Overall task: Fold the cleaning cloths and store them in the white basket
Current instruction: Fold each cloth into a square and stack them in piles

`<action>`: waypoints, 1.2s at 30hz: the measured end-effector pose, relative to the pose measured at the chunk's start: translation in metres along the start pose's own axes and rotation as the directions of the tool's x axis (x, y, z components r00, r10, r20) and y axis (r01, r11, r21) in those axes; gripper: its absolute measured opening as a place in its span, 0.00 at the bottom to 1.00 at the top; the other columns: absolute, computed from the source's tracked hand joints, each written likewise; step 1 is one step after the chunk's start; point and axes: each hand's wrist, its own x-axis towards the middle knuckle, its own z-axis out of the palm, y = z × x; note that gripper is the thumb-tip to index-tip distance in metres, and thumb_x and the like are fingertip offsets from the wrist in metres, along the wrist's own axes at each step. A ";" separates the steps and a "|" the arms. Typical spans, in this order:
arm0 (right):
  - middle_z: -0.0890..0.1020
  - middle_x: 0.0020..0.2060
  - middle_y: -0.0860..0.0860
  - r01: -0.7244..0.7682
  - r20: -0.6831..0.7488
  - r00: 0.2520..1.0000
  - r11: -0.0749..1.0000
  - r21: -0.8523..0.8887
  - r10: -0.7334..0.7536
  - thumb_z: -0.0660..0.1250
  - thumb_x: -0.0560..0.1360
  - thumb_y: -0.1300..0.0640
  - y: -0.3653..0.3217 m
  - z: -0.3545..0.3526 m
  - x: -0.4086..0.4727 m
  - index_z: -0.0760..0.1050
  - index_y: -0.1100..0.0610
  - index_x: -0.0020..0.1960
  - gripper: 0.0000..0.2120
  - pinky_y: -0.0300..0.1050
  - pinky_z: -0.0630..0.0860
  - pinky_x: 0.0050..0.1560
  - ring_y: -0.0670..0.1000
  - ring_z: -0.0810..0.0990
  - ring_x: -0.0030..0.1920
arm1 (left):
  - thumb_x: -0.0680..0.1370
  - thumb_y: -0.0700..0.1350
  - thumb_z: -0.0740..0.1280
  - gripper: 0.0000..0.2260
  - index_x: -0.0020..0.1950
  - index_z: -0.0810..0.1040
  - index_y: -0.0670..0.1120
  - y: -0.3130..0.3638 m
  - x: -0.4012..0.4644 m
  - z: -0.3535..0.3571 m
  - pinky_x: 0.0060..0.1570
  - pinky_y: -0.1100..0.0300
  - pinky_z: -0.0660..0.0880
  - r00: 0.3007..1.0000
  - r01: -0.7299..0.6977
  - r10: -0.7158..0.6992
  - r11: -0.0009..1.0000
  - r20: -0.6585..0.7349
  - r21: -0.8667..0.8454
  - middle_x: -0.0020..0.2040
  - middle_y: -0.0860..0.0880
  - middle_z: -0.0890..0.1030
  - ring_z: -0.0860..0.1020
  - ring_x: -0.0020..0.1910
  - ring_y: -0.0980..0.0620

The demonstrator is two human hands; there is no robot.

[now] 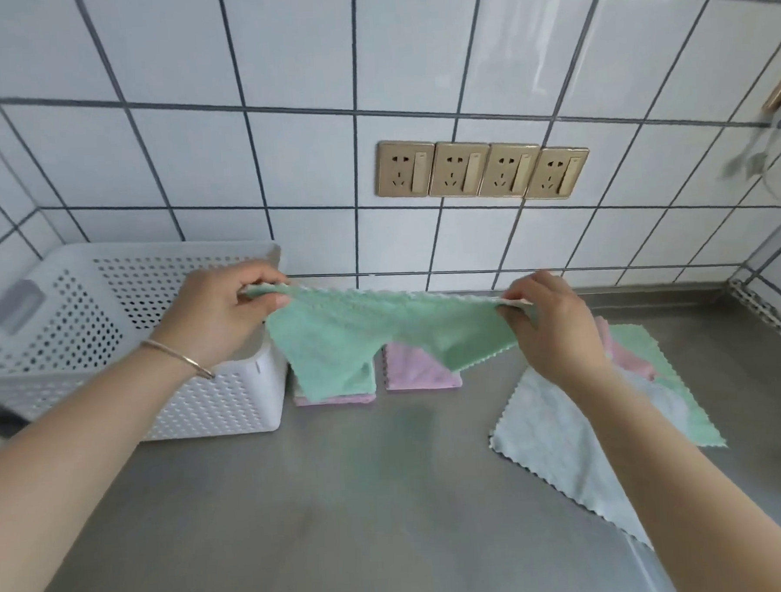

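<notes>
Both hands pinch the green cloth [373,337] taut in the air above the counter [345,502]: left hand [220,318] and right hand [548,328] at its top corners. Advise matching corners squarely before creasing. Folded stacks [422,371] sit beside the basket [213,409]; unfolded cloths [563,436] lie right.

Colours on the grey steel worktop [390,499]

I see a mint-green cloth [381,328], pink folded cloths [417,371], a pale grey cloth [563,440], a white perforated basket [109,310], and white tiles [299,51] with dark grout.
</notes>
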 end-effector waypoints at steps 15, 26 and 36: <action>0.73 0.30 0.43 -0.298 0.846 0.456 0.943 -0.148 0.277 0.62 0.76 0.54 0.042 0.066 -0.184 0.66 0.38 0.31 0.18 0.33 0.63 0.33 0.43 0.70 0.34 | 0.79 0.46 0.60 0.12 0.61 0.76 0.53 -0.081 -0.185 0.111 0.49 0.76 0.64 0.494 0.302 -0.350 0.927 0.796 0.220 0.57 0.58 0.78 0.74 0.55 0.62; 0.66 0.27 0.46 -0.410 0.908 0.233 0.882 -0.233 0.348 0.65 0.75 0.55 0.059 0.075 -0.185 0.66 0.55 0.30 0.16 0.36 0.58 0.27 0.44 0.63 0.27 | 0.78 0.44 0.62 0.14 0.33 0.70 0.56 -0.081 -0.185 0.124 0.33 0.77 0.64 0.395 0.430 -0.421 0.870 0.817 0.241 0.27 0.67 0.75 0.71 0.29 0.72; 0.75 0.35 0.51 -0.505 0.762 0.473 0.845 -0.179 0.443 0.62 0.77 0.56 0.068 0.124 -0.156 0.68 0.53 0.39 0.08 0.38 0.65 0.30 0.49 0.72 0.33 | 0.79 0.44 0.60 0.14 0.63 0.74 0.42 -0.099 -0.150 0.173 0.50 0.57 0.70 0.552 0.722 -0.708 0.670 0.441 0.172 0.59 0.44 0.79 0.77 0.53 0.45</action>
